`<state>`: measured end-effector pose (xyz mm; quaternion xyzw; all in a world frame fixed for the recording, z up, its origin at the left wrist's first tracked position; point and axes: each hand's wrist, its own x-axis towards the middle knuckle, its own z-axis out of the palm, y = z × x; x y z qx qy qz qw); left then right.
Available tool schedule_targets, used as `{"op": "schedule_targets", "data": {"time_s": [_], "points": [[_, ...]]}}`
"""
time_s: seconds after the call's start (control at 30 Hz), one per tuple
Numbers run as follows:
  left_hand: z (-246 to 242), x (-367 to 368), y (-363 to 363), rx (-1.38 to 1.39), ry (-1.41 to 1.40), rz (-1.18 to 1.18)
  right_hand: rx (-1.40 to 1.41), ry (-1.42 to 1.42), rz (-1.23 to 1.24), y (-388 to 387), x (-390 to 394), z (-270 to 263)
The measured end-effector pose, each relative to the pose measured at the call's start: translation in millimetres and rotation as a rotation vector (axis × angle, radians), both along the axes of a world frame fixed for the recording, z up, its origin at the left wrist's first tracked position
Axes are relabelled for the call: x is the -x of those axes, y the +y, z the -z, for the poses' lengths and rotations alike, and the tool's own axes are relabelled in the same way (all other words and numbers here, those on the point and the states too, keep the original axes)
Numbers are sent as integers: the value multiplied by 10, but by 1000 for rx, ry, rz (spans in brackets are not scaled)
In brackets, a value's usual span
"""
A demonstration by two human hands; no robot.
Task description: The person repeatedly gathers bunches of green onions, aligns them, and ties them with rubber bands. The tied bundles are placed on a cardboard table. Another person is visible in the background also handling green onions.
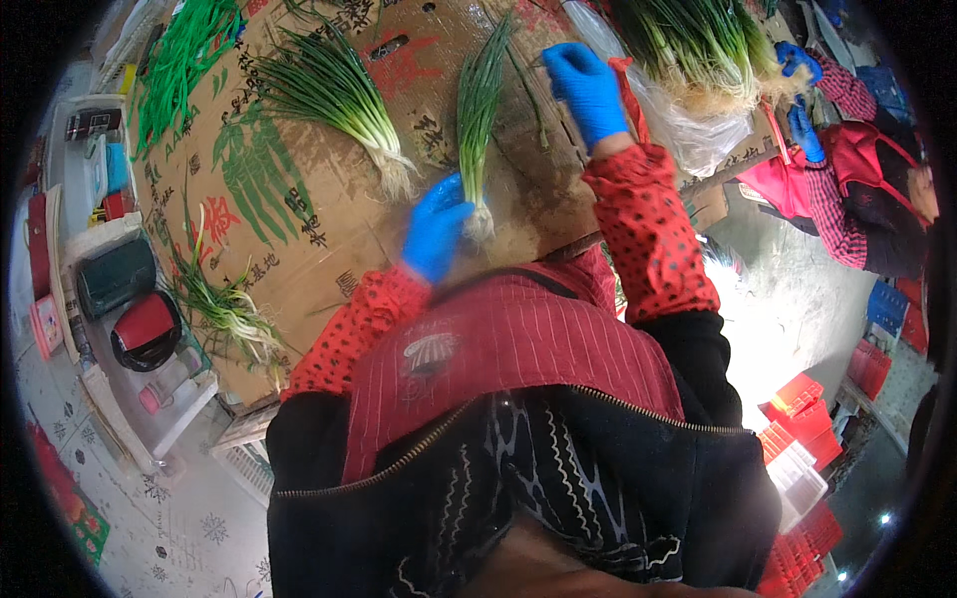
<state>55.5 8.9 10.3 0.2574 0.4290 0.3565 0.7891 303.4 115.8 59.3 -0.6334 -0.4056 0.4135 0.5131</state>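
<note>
My left hand (436, 230), in a blue glove, grips a slim bunch of spring onions (478, 119) near its white root end. The green tops point away from me over a cardboard-covered table (336, 247). My right hand (587, 91), also blue-gloved, is raised over the table to the right, fingers curled. Whether anything is pinched in them cannot be made out. Between the hands lies a loose green stalk (532, 105). A larger bunch of spring onions (351, 112) rests on the cardboard left of the held one, roots towards me.
A big heap of spring onions (695, 52) sits on clear plastic (695, 134) at the far right, beside a co-worker's gloved hands (804, 131). Green ties (183, 67) lie far left. Loose scraps of onion (232, 306) lie near left, by a shelf with a dark box (116, 276).
</note>
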Motion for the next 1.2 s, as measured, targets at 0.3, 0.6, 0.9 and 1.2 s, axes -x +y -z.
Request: {"op": "schedule_targets", "data": {"time_s": [0.3,0.6,0.9,1.2], "points": [[-135,60,24,44,-158,32,56,-553,240,-657,-1051,-264],[-67,-19,-24,101,-137,87,145,-109,-328,-1204,366,278],[-206,-256,131,-142,-140,-20,127,346,-224,-1220,682,245],[-71,-244,240,101,-69,33,207,366,-164,-1242,677,351]]}}
